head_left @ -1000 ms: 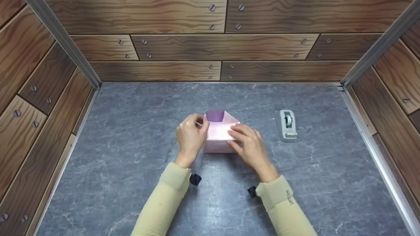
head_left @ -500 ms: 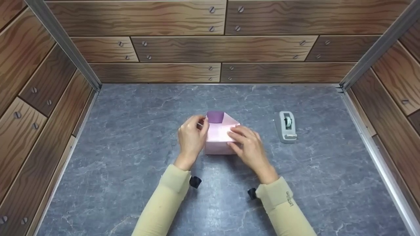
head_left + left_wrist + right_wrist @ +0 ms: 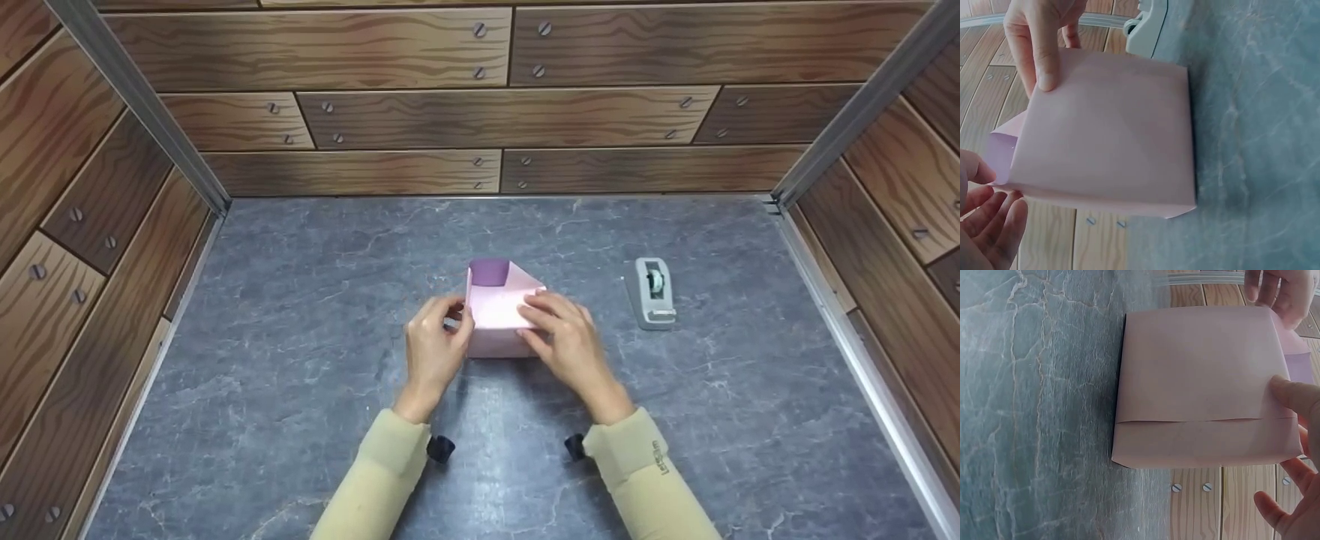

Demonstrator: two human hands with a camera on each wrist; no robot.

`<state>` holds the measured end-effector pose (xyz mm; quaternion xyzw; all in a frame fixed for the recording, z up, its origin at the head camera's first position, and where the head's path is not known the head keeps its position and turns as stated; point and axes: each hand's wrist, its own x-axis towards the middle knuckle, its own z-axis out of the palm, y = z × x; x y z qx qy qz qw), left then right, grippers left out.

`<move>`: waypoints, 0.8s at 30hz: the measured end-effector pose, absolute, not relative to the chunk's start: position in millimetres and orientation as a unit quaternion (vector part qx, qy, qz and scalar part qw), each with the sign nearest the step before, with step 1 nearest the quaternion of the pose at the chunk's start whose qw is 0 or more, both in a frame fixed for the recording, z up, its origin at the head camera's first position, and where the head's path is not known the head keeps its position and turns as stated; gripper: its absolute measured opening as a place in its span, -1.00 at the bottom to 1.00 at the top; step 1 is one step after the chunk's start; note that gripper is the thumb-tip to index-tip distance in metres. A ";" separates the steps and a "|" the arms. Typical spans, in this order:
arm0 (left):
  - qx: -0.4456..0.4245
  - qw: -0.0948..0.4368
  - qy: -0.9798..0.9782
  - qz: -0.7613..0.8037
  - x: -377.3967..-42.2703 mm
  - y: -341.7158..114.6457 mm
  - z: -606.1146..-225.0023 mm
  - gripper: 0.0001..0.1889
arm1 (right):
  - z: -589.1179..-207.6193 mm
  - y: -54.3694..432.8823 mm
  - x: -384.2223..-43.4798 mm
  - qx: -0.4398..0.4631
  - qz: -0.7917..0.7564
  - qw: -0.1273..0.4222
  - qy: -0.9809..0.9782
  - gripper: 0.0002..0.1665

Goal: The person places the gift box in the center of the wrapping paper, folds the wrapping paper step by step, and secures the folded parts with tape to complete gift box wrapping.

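A pink paper box (image 3: 499, 306) stands on the grey marbled table in front of me, its far flap (image 3: 489, 272) showing purple on the inner side. At the box's upper left edge, my left hand (image 3: 436, 341) pinches the paper near the front corner. My right hand (image 3: 574, 341) holds the right side, fingers over the top and thumb on the front face. The left wrist view shows the smooth near face (image 3: 1106, 129) with the right thumb (image 3: 1047, 73) pressed on it. A slit-like overlapping seam (image 3: 1202, 420) runs along the face in the right wrist view.
A light grey tape dispenser (image 3: 655, 294) with a roll in it stands on the table to the right of the box. Wood-patterned panels (image 3: 405, 120) with metal edge strips (image 3: 862, 360) wall in the table at the back and both sides.
My left hand has slid along the box's left edge toward me, closer to the front corner. The right hand keeps its hold, and the head view has tilted up slightly.
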<state>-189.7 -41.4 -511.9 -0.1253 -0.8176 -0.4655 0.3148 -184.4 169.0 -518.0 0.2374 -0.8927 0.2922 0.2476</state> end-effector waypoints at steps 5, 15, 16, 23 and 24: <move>-0.128 0.308 -0.816 -0.472 -185.4 -39.9 -515.8 -0.91 | -517.7 168.3 -183.8 0.232 0.298 0.239 -0.895 -0.58; -0.165 0.326 -0.823 -0.435 -187.8 -36.2 -519.0 -0.90 | -518.9 168.9 -184.2 0.238 0.297 0.245 -0.892 -0.58; -0.173 0.326 -0.823 -0.431 -188.2 -36.2 -519.5 -0.90 | -519.0 168.9 -184.2 0.238 0.297 0.246 -0.892 -0.58; -0.211 0.322 -0.829 -0.406 -189.5 -36.2 -522.3 -0.90 | -519.6 169.1 -184.1 0.241 0.295 0.247 -0.891 -0.57; -0.214 0.322 -0.830 -0.403 -189.4 -36.0 -522.6 -0.89 | -519.8 169.2 -184.0 0.241 0.295 0.247 -0.891 -0.56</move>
